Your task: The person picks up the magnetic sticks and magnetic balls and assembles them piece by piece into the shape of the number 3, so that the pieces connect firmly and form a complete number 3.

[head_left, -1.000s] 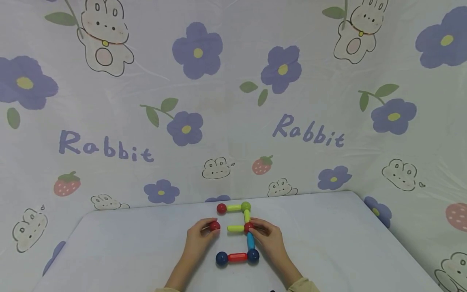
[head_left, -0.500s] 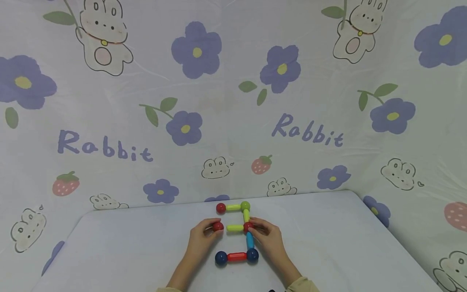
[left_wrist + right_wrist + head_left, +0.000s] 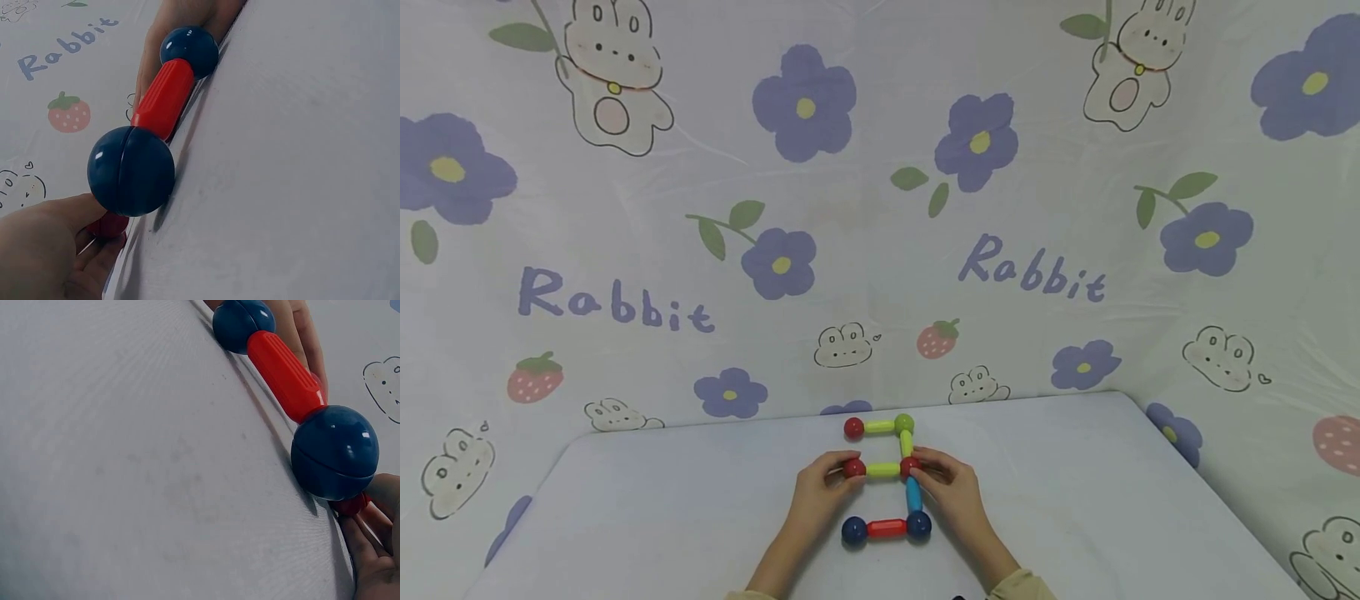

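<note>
In the head view my left hand [image 3: 818,490] pinches a red ball [image 3: 854,469] between thumb and fingers. That ball touches the left end of a yellow-green rod [image 3: 883,470]. The rod's other end meets a second red ball [image 3: 910,467], which my right hand [image 3: 953,485] pinches. From this second ball a yellow-green rod [image 3: 907,442] runs back to a green ball [image 3: 904,424], and a blue rod [image 3: 913,496] runs forward to a dark blue ball [image 3: 919,525]. Both wrist views show the held red balls only partly, behind the dark blue balls.
At the back, another yellow-green rod [image 3: 880,427] links the green ball to a red ball [image 3: 853,428]. At the front, a red rod [image 3: 887,528] joins the two dark blue balls. The pieces lie on a white table [image 3: 1112,517] before a patterned cloth [image 3: 865,208].
My left hand has moved right with its red ball, closing the gap to the yellow-green rod's end. The right hand has kept its hold on the other red ball.
</note>
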Demonstrator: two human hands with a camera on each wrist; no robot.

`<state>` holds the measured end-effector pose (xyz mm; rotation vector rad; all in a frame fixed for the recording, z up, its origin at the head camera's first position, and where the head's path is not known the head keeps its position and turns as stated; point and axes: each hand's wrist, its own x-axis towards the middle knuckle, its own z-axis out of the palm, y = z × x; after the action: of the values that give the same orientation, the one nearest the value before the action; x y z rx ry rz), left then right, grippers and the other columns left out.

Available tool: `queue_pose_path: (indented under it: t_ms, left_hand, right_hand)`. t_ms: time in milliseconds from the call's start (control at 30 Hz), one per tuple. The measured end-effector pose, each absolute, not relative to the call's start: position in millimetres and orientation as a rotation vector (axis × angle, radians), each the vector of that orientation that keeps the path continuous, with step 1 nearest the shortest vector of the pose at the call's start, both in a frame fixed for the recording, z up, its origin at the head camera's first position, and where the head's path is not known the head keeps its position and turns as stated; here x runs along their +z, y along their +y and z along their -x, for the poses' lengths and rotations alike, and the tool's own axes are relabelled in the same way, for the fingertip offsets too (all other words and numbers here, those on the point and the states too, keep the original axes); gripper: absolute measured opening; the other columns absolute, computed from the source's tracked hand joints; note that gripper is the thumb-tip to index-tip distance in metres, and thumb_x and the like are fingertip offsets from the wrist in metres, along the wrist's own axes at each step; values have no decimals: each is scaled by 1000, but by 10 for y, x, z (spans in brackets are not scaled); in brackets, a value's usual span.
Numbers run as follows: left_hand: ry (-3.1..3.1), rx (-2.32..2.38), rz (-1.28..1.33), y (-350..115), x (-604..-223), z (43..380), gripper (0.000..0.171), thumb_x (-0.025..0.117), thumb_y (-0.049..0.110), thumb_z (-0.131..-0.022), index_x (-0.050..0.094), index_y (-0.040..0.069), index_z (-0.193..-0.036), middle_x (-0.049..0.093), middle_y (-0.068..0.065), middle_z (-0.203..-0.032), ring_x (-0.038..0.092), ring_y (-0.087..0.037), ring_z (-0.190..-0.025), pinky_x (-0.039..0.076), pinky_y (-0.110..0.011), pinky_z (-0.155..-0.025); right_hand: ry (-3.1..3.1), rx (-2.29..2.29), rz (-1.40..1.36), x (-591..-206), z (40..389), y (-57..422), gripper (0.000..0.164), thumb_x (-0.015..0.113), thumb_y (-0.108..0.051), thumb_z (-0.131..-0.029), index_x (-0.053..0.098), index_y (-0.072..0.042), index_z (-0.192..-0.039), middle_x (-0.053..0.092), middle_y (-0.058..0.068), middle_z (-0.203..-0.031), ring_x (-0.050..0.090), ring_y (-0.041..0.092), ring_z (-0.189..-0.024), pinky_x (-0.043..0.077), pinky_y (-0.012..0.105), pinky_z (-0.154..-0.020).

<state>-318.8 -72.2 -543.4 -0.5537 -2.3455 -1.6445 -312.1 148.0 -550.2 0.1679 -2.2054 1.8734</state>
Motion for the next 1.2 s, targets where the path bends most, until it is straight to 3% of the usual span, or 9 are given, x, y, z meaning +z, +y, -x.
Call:
queue_pose_path:
  t_ms: [533, 767, 1200]
  left_hand:
    - [-2325, -1660, 566, -728, -5453, 3194, 37, 73, 8, -72, 62, 6, -107, 60, -5, -104, 56, -19, -99, 46, -23, -81]
    - [-2294, -1653, 612, -722, -5472, 3201, 37, 72, 5, -73, 60, 3, -108, 60, -10, -105, 57, -24, -99, 46, -30, -81]
    - [-2338, -1697, 549, -708, -5460, 3179, 39, 72, 3, -72, 60, 5, -108, 58, -8, -108, 54, -22, -103, 44, -25, -84]
  right_hand:
    - [-2201, 1893, -183, -5474, 3113, 1473, 29, 70, -7, -76, 65, -4, -104, 60, 4, -110, 57, 13, -99, 45, 21, -81]
    - [-2207, 1875, -183, -5465, 3100, 1469, 29, 70, -7, -76, 65, -5, -104, 60, 2, -110, 57, 13, -100, 45, 21, -81]
    - [-2183, 1873, -216, -5491, 3097, 1479, 31, 71, -8, -76, 64, -4, -106, 60, 5, -110, 57, 16, -99, 45, 22, -81]
